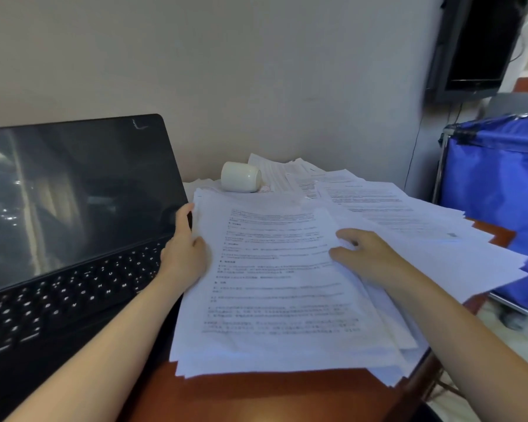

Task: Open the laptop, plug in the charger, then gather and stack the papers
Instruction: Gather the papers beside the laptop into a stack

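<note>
Fingers and thumb of the left hand pinch the left edge of the papers, while the right hand rests loosely spread on top of them, the sheaf lying fanned across the brown table just beside the open laptop, a tipped white cup behind.

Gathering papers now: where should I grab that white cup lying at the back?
Take the white cup across its round body from above, likely with the right hand: it lies on its side on the papers, curved wall up, and the laptop crowds its left.
</note>
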Demonstrator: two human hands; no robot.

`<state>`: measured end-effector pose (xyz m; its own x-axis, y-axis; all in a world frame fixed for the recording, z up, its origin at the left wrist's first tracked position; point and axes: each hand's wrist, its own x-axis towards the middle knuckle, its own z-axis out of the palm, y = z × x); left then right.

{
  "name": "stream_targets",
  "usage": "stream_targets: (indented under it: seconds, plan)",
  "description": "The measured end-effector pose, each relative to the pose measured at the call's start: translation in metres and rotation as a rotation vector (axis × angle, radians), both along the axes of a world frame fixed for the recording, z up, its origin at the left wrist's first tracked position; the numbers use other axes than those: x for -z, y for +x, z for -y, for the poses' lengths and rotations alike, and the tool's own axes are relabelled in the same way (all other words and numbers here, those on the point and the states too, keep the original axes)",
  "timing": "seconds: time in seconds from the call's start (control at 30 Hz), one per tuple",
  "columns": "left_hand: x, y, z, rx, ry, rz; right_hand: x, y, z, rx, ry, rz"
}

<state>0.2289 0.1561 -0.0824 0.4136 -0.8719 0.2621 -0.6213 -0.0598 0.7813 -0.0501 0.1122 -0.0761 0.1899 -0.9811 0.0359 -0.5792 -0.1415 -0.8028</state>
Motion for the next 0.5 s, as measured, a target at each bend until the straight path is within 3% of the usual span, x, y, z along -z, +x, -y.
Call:
stream_targets:
  seconds: [0.07, 0.3, 0.4, 0.5]
  plan:
    - [0.000, -0.002, -0.002, -0.002, 0.017, -0.016, 0.004, 0.007, -0.001, 0.050, -0.031, 0.089]
    - [0.000, -0.003, 0.003, -0.056, 0.007, -0.089, -0.006, 0.021, 0.015, 0.017, -0.320, 0.104]
    - [-0.004, -0.001, 0.007, -0.084, 0.075, -0.217, -0.001, 0.033, 0.028, -0.103, -0.291, 0.058]
    - [-0.007, 0.005, 0.009, 0.013, 0.130, -0.271, 0.016, 0.045, 0.035, -0.213, -0.180, -0.110]
